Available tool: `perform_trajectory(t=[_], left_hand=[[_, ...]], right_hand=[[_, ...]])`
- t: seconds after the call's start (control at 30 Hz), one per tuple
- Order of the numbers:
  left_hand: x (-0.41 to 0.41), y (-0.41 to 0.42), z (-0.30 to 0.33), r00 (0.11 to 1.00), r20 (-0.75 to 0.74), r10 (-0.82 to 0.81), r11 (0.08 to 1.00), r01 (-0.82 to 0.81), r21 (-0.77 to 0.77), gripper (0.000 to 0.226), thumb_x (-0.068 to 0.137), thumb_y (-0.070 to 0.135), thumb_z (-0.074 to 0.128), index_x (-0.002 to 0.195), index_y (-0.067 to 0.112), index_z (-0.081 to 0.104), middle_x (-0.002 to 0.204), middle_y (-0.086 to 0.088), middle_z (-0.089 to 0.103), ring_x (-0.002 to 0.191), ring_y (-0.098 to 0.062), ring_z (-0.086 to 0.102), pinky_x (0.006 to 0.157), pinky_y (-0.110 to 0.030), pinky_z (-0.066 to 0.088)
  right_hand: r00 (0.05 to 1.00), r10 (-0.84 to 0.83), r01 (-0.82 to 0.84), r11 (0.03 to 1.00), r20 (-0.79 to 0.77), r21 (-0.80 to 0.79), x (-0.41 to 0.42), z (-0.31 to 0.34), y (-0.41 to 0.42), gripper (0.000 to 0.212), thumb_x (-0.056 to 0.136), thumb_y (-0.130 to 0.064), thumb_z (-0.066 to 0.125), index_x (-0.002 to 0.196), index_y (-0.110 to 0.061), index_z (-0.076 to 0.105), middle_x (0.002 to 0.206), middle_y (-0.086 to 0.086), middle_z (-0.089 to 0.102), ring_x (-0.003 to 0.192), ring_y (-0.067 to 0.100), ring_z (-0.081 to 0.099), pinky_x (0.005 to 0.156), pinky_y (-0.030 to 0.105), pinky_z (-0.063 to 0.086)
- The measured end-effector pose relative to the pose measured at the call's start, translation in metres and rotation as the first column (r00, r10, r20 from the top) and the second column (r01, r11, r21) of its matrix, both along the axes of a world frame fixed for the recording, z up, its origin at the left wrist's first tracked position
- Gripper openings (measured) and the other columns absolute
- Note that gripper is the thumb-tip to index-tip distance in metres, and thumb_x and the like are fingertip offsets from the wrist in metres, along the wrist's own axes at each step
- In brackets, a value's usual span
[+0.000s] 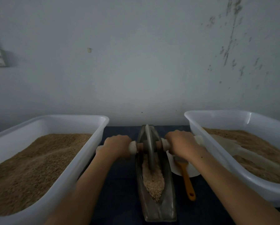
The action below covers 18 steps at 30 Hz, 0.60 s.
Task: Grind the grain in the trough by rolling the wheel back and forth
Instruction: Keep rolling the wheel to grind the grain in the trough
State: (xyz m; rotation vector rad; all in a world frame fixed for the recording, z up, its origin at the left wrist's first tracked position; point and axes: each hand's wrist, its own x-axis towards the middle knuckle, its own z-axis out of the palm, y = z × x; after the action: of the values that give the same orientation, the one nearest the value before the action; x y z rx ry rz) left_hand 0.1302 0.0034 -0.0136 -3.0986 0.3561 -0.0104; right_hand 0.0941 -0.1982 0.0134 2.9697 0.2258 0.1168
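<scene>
Gripping the wheel's axle, both hands; no writing legible.

Left hand and right hand grip the axle handles of the wheel, upright in the grain-filled trough between two tubs.

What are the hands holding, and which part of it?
Both hold the wheel by its axle handles: the left hand grips the white-wrapped handle on the left side, and the right hand grips the one on the right.
</scene>
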Motion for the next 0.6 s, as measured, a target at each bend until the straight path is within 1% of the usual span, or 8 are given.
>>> perform_trajectory(t=[0.1, 0.17, 0.23, 0.37, 0.43, 0.47, 0.53, 0.6], left_hand=[[-0.001, -0.003, -0.005, 0.986, 0.162, 0.032, 0.999, -0.028, -0.023, 0.028, 0.081, 0.027, 0.067, 0.105, 0.022, 0.053, 0.106, -0.002, 0.061, 0.097, -0.021, 0.059, 0.082, -0.035, 0.046], [-0.001, -0.003, -0.006, 0.977, 0.211, 0.034, 0.999, -0.026, -0.04, 0.025, 0.083, 0.027, 0.065, 0.104, 0.022, 0.053, 0.105, -0.002, 0.061, 0.096, -0.021, 0.059, 0.083, -0.035, 0.046], [-0.002, -0.003, -0.006, 0.979, 0.202, 0.029, 0.999, -0.022, -0.036, 0.026, 0.082, 0.027, 0.066, 0.105, 0.022, 0.054, 0.106, -0.001, 0.062, 0.097, -0.021, 0.06, 0.084, -0.035, 0.045], [-0.002, 0.0, 0.0, 0.998, 0.063, 0.003, 1.0, -0.002, -0.007, 0.033, 0.08, 0.026, 0.069, 0.11, 0.021, 0.056, 0.108, -0.002, 0.063, 0.1, -0.021, 0.06, 0.082, -0.033, 0.044], [-0.004, 0.002, 0.005, 0.996, -0.085, -0.029, 1.0, 0.028, -0.013, 0.037, 0.079, 0.025, 0.072, 0.113, 0.019, 0.058, 0.109, -0.002, 0.063, 0.098, -0.019, 0.059, 0.08, -0.031, 0.043], [-0.005, 0.004, 0.007, 0.983, -0.177, -0.049, 0.999, 0.044, -0.031, 0.036, 0.079, 0.024, 0.072, 0.113, 0.019, 0.058, 0.108, -0.002, 0.063, 0.095, -0.017, 0.059, 0.078, -0.029, 0.043], [-0.008, 0.007, 0.013, 0.941, -0.326, -0.092, 0.995, 0.075, -0.063, 0.032, 0.079, 0.021, 0.072, 0.108, 0.018, 0.06, 0.096, 0.001, 0.063, 0.082, -0.01, 0.058, 0.072, -0.024, 0.042], [-0.01, 0.007, 0.015, 0.916, -0.384, -0.113, 0.994, 0.099, -0.056, 0.023, 0.078, 0.02, 0.072, 0.098, 0.02, 0.06, 0.08, 0.007, 0.059, 0.069, -0.004, 0.055, 0.068, -0.024, 0.04]], right_hand=[[0.984, 0.014, -0.022, 0.999, 0.178, 0.042, 0.004, -0.011, -0.001, 0.012, 0.092, -0.016, 0.054, 0.102, -0.022, 0.054, 0.109, 0.002, 0.063, 0.103, 0.024, 0.059, 0.087, 0.035, 0.038], [0.979, 0.014, -0.024, 0.998, 0.203, 0.05, 0.004, -0.014, -0.001, 0.011, 0.093, -0.016, 0.053, 0.102, -0.022, 0.052, 0.108, 0.002, 0.063, 0.105, 0.024, 0.058, 0.093, 0.037, 0.037], [0.984, 0.006, -0.013, 0.999, 0.179, 0.039, 0.003, -0.013, -0.001, 0.012, 0.092, -0.015, 0.054, 0.103, -0.021, 0.053, 0.108, 0.002, 0.063, 0.104, 0.024, 0.058, 0.093, 0.037, 0.038], [0.999, 0.003, -0.002, 1.0, 0.044, -0.024, 0.002, -0.004, 0.0, 0.02, 0.09, -0.017, 0.059, 0.11, -0.018, 0.06, 0.11, 0.005, 0.063, 0.101, 0.023, 0.06, 0.079, 0.032, 0.041], [0.998, 0.015, -0.018, 0.999, -0.068, -0.042, -0.002, 0.002, -0.001, 0.021, 0.088, -0.02, 0.064, 0.108, -0.015, 0.062, 0.104, 0.005, 0.063, 0.096, 0.022, 0.061, 0.074, 0.03, 0.042], [0.989, 0.015, -0.021, 0.999, -0.146, -0.04, -0.004, 0.006, -0.002, 0.022, 0.086, -0.021, 0.067, 0.106, -0.013, 0.062, 0.097, 0.005, 0.063, 0.09, 0.021, 0.061, 0.072, 0.03, 0.043], [0.954, 0.003, -0.012, 1.0, -0.301, -0.027, -0.008, 0.012, -0.003, 0.02, 0.085, -0.021, 0.069, 0.1, -0.011, 0.062, 0.079, 0.002, 0.057, 0.077, 0.018, 0.058, 0.068, 0.029, 0.045], [0.924, -0.012, 0.012, 1.0, -0.382, -0.002, -0.009, 0.015, -0.003, 0.015, 0.084, -0.02, 0.07, 0.093, -0.011, 0.061, 0.071, 0.001, 0.052, 0.067, 0.014, 0.053, 0.062, 0.026, 0.044]])
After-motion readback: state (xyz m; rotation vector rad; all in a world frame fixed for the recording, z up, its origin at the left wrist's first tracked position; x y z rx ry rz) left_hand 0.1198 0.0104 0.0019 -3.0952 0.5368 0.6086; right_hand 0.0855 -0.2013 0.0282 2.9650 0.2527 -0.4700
